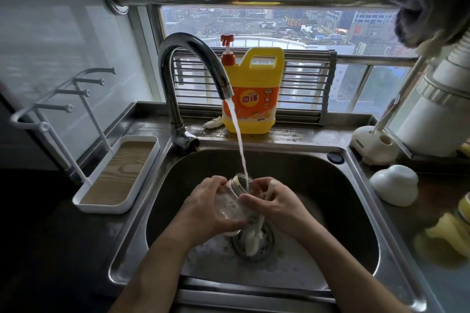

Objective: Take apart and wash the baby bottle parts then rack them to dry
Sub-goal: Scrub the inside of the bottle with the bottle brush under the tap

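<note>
Over the sink [357,168], above the drain [267,249], the left hand [209,209] grips the clear bottle [227,204], its fingers curled round the body. The bottle is tilted, with its open threaded mouth pointing up and far. The right hand [276,212] has its fingers curled round the handle of a white brush [251,242], and its fingertips touch the bottle's side; the brush head hangs just over the drain. A stream of water [237,134] from the tap [183,58] falls into the bottle's mouth. On the worktop [437,284] to the right lies a white domed cap [394,184]; on the left stands a white rack [115,178] with bare pegs. Farther off, behind the tap, a yellow soap jug [251,91] stands by the window [279,23].
</note>
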